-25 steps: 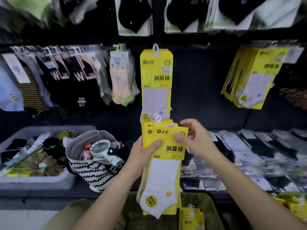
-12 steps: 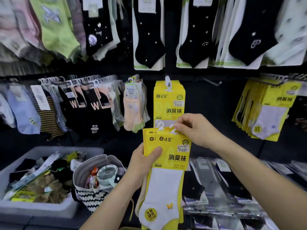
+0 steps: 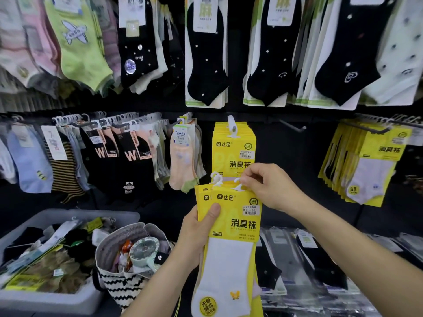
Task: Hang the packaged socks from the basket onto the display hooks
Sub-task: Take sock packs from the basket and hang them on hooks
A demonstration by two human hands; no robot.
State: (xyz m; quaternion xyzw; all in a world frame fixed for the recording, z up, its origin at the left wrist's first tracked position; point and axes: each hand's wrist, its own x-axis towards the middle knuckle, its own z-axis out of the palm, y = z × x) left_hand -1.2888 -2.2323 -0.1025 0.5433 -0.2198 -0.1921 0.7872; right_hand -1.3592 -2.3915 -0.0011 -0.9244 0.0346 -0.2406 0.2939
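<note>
The left hand [image 3: 196, 234] grips a stack of yellow-carded white ankle-sock packs [image 3: 238, 225] by its left edge, with the thumb laid across the front card and the fingers behind. The right hand [image 3: 272, 186] pinches the front pack's white plastic hanger [image 3: 238, 186] between thumb and forefinger at the stack's top right. The stack stands upright in the near centre. Its long axis is vertical, with hangers up and sock toes down, turned to the lower left. The front card reads "达足", "消臭袜" and "SGS", and a price sticker shows 4.00. A round toe label reads "无骨缝合". Just beyond and above, matching hanging yellow packs [image 3: 233, 152] sit on a display hook [image 3: 233, 127]. To their left hangs a peach sock [image 3: 180, 170] labelled "TuyaYa".
</note>
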